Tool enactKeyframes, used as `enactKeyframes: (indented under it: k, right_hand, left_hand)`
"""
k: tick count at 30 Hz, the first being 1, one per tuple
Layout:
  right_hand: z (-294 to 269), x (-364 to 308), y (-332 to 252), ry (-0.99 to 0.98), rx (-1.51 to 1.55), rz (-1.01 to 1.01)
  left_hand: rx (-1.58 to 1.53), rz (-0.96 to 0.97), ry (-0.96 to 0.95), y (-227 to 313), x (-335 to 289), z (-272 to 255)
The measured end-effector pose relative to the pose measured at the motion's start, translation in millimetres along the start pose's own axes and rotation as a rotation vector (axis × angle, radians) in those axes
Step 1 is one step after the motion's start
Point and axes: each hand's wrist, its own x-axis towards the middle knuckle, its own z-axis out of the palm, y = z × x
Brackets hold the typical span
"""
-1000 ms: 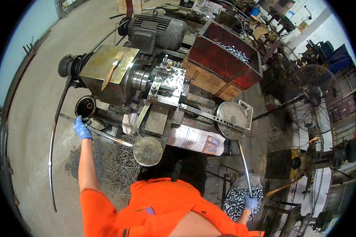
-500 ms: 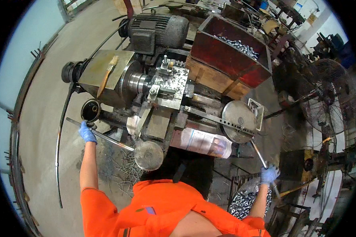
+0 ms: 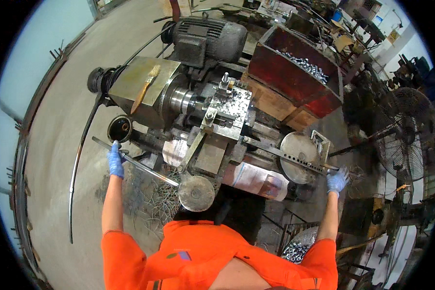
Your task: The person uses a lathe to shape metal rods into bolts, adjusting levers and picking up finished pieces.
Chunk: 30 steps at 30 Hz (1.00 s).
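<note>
My left hand (image 3: 115,160), in a blue glove, is closed around a long metal lever bar (image 3: 152,172) that runs to a round disc (image 3: 196,193) at the front of a small lathe. My right hand (image 3: 338,179), also blue-gloved, is closed around a shorter lever bar (image 3: 327,166) beside the larger right disc (image 3: 299,157); the hand hides part of it. Between the hands sits the tool slide (image 3: 231,110), scattered with metal chips, facing the shiny spindle nose (image 3: 182,100). A perforated flat bar (image 3: 285,154) stretches from the slide across the right disc.
A wooden-handled brush (image 3: 145,90) lies on the headstock cover (image 3: 125,82). Behind stand an electric motor (image 3: 209,41) and a red bin (image 3: 295,72) of small metal parts. A round black cup (image 3: 120,129) is by my left hand. A fan (image 3: 403,140) stands right; a basket of parts (image 3: 299,249) sits below.
My right hand has swung its lever bar upward and away from me. The tool slide appears slightly farther right of the spindle. My left hand keeps its grip; the whole view has shifted.
</note>
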Motion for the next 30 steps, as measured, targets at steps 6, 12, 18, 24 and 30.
enactKeyframes:
  k: [6, 12, 18, 24, 30]
  right_hand:
    - [7.0, -119.5, 17.9, -0.051, 0.223, -0.059]
    - [13.8, -202.2, 22.4, -0.113, 0.473, 0.012]
    - [-30.3, -220.1, -15.4, -0.208, 0.700, 0.043]
    - [-26.2, -215.7, -13.1, -0.065, 0.681, -0.013]
    - [-71.9, -186.4, -17.6, 0.110, 0.720, -0.116]
  left_hand:
    - [0.053, -0.096, -0.120, -108.6, 92.4, -100.6]
    - [1.314, 0.974, -0.470, -124.6, 48.1, -24.7]
    - [1.457, 0.553, -0.315, -107.0, -5.4, 7.1]
    - [1.414, 0.719, -0.500, -140.0, 14.0, 5.0]
    - [1.545, 0.566, -0.547, -120.2, 27.0, -5.7]
